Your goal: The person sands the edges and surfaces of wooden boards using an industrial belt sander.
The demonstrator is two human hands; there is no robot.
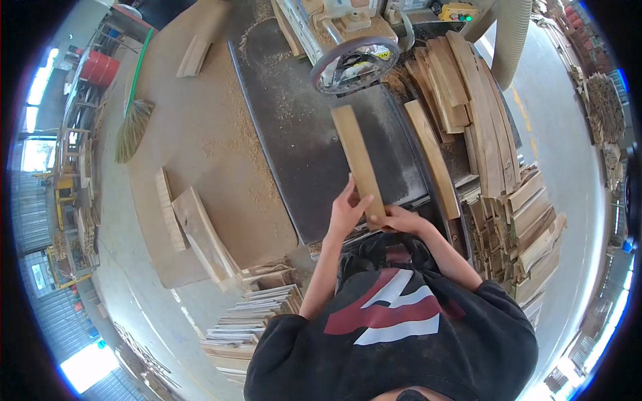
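A narrow wooden board (356,147) extends away from my body over the dark metal machine table (301,180). My left hand (346,212) grips its left edge near the close end, thumb across the top and a finger along the side. At the close end, my right hand (400,220) pinches the board with the thumb on top; its other fingers are partly hidden. Beyond the board's far end is the machine's round handwheel (354,65). Another narrow board (433,157) lies just to the right.
Stacked boards (491,127) stand to the right, with more wood pieces (528,234) below them. On the sawdust-strewn brown surface (221,134) at left lie loose boards (202,230) and a green-handled broom (136,127). A ribbed hose (513,47) hangs at upper right.
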